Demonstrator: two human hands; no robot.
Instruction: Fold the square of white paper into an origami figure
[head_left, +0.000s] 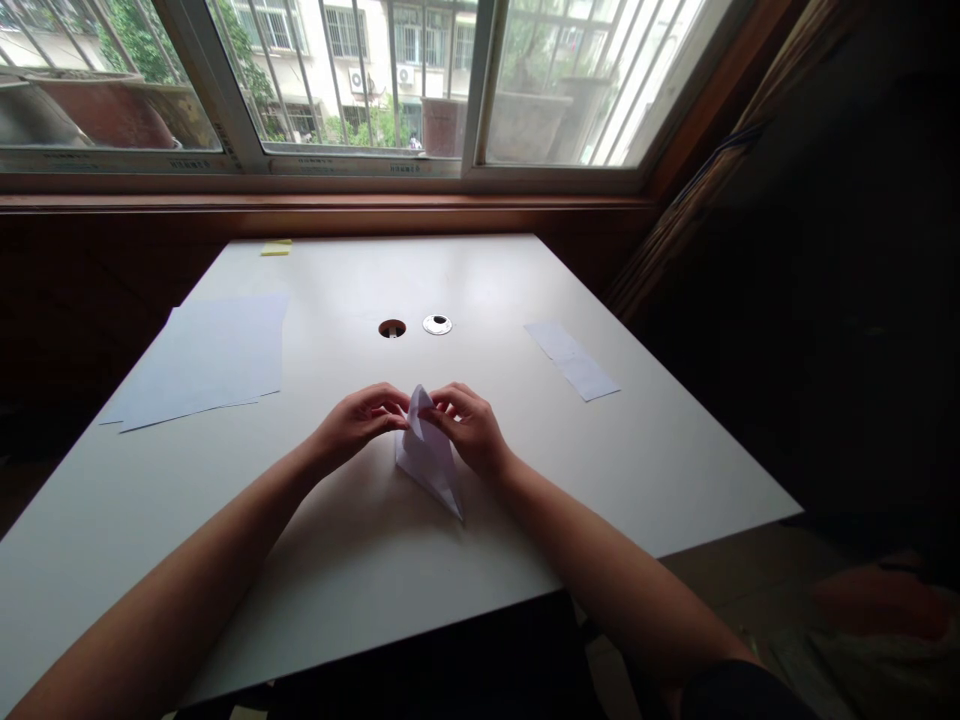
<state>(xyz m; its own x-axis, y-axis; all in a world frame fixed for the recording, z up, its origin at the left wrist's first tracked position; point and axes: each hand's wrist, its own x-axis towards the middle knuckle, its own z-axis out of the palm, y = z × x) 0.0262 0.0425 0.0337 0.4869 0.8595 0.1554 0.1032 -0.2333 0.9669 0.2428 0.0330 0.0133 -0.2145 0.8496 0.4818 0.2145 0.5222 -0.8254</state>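
A folded piece of white paper (430, 458), narrowing to a point toward me, lies on the white table (375, 560) in the middle. My left hand (358, 420) pinches its upper left flap with closed fingers. My right hand (469, 424) grips the upper right part, fingers curled over the paper. Both hands meet at the raised top fold, which stands a little off the table.
A stack of white sheets (202, 358) lies at the left. A narrow paper strip (572, 360) lies at the right. A cable hole (391, 328) and its round cap (437, 324) sit behind the hands. Yellow sticky notes (275, 248) lie at the far edge under the window.
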